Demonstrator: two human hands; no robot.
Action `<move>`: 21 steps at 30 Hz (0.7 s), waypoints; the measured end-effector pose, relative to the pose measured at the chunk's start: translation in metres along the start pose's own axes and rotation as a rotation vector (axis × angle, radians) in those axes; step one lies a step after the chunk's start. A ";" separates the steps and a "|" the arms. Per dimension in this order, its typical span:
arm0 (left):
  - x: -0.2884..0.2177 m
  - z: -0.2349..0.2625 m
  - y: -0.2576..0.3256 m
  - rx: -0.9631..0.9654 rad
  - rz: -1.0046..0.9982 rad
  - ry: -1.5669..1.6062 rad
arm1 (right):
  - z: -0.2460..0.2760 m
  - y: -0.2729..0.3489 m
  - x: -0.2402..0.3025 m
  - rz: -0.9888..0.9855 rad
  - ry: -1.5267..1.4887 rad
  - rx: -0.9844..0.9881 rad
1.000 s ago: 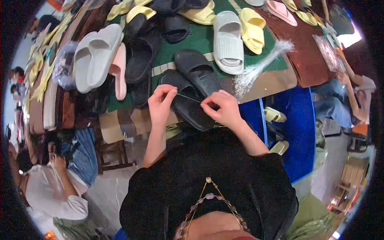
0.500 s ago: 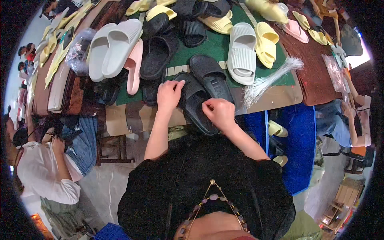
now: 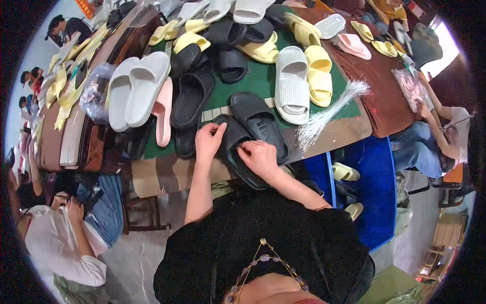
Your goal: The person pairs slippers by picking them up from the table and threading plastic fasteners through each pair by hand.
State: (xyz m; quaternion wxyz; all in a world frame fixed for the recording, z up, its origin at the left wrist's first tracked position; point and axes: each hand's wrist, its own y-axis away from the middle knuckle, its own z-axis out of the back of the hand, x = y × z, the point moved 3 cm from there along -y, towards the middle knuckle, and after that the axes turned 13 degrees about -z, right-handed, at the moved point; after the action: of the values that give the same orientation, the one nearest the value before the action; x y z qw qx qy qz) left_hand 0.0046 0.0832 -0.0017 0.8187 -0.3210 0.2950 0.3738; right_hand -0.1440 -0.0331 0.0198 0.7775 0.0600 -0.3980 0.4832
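Observation:
A pair of black slippers lies at the table's near edge. My left hand (image 3: 207, 143) is closed on the left edge of the nearer slipper (image 3: 249, 175), beside its strap. Curled over the same slipper, my right hand (image 3: 260, 158) has its fingertips pressed together at the strap's opening. Whatever it pinches is too small or hidden to make out. The other black slipper (image 3: 271, 136) of the pair rests just beyond, to the right. To its right lie a white slipper pair (image 3: 292, 91) and a bundle of thin white strands (image 3: 329, 112).
Grey slippers (image 3: 147, 93), a pink slipper (image 3: 163, 114) and black slippers (image 3: 191, 96) crowd the left of the green mat (image 3: 215, 91). Yellow slippers (image 3: 319, 76) lie at right. A blue bin (image 3: 372, 187) stands below the table's right side. People sit at both sides.
The view has shifted, so the table sits lower in it. Both hands stay at the nearer black slipper; my right hand has moved slightly closer to its strap.

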 end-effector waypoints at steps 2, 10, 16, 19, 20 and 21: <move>-0.004 0.004 0.003 -0.026 -0.040 -0.037 | 0.003 0.002 -0.001 0.001 -0.019 -0.001; 0.030 0.015 0.017 -0.016 -0.077 0.199 | 0.003 0.004 -0.002 -0.019 -0.001 -0.006; 0.012 0.020 0.022 0.011 -0.144 0.090 | 0.000 0.005 -0.007 -0.020 0.020 -0.030; 0.003 0.019 0.021 0.033 -0.241 -0.031 | 0.000 0.004 -0.007 -0.012 -0.005 -0.043; -0.004 0.019 0.021 0.035 -0.356 -0.108 | 0.000 0.002 -0.008 -0.001 0.006 -0.054; -0.006 0.017 0.019 0.127 -0.320 -0.163 | 0.001 0.001 -0.007 0.013 0.018 -0.066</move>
State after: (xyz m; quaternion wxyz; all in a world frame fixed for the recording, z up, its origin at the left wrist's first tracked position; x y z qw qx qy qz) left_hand -0.0096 0.1030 0.0072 0.9074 -0.2804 0.1960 0.2443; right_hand -0.1474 -0.0380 0.0152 0.7795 0.0274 -0.4071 0.4753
